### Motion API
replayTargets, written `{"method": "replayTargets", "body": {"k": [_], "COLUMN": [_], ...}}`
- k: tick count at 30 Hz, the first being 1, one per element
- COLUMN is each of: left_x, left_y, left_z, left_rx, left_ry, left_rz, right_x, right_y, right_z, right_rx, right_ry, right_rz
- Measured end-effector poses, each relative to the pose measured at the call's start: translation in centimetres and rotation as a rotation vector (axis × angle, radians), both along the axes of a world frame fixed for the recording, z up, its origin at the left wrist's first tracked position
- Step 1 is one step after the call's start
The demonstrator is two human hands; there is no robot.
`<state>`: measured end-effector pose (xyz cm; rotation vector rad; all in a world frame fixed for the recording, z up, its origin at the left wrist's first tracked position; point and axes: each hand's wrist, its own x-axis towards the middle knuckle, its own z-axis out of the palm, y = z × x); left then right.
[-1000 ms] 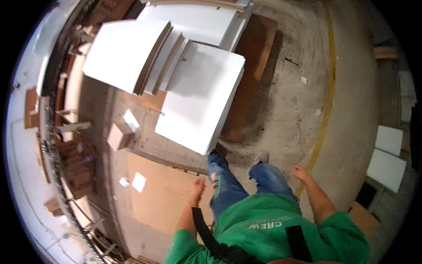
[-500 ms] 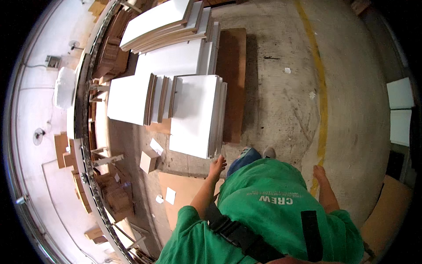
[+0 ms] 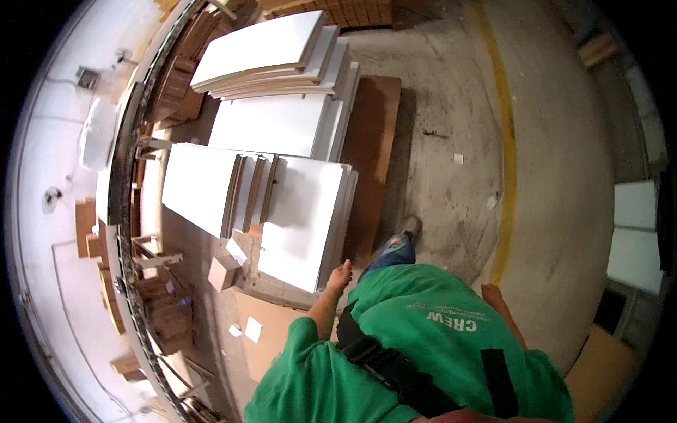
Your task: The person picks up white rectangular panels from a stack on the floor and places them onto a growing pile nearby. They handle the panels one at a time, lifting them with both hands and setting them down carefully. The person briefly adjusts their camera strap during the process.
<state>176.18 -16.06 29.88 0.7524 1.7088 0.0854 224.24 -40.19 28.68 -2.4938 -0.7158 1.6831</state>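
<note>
White panels in the nearest stack (image 3: 303, 225) are being approached; its near corner is almost touched by the left hand (image 3: 340, 275), released. Beside it, the right hand (image 3: 491, 295) is empty; a grasp is needed.

White panel stacks (image 3: 303, 218) on concrete floor (image 3: 451, 120)

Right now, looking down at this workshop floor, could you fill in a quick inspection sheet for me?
Surface: bare concrete floor, stained, with a yellow line along it.
Job's things: stacks of white panels on a brown board; the nearest stack's corner is by the left hand.
Clutter: small cardboard box, paper scraps, flat cardboard sheet.
Hands: left hand empty, close to the panel corner; right hand empty, hanging free.
Cables: nothing seen.
Surroundings: cluttered rack at left, more white panels at right.
</note>
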Motion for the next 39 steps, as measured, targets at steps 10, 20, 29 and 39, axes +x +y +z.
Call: {"method": "replayTargets", "body": {"k": [10, 20, 29, 39], "left_x": [17.4, 48.5, 60.3, 50.2], "left_y": [24.9, 34.7, 33.9, 21.4], "left_z": [2.3, 5.9, 6.2, 8.4], "left_rx": [0.27, 0.433, 0.319, 0.573], "left_ry": [0.364, -0.102, -0.215, 0.42], "left_rz": [-0.62, -0.531, -1.029, 0.104], "right_x": [13.3, 42.5, 59.4, 57.2], "right_y": [13.1, 17.6, 40.3, 59.6], "right_z": [2.5, -3.0, 4.9, 6.7], "right_rx": [0.284, 0.001, 0.228, 0.275], "right_ry": [0.042, -0.287, -0.292, -0.229], "right_rz": [-0.325, 0.653, 0.091, 0.763]}}
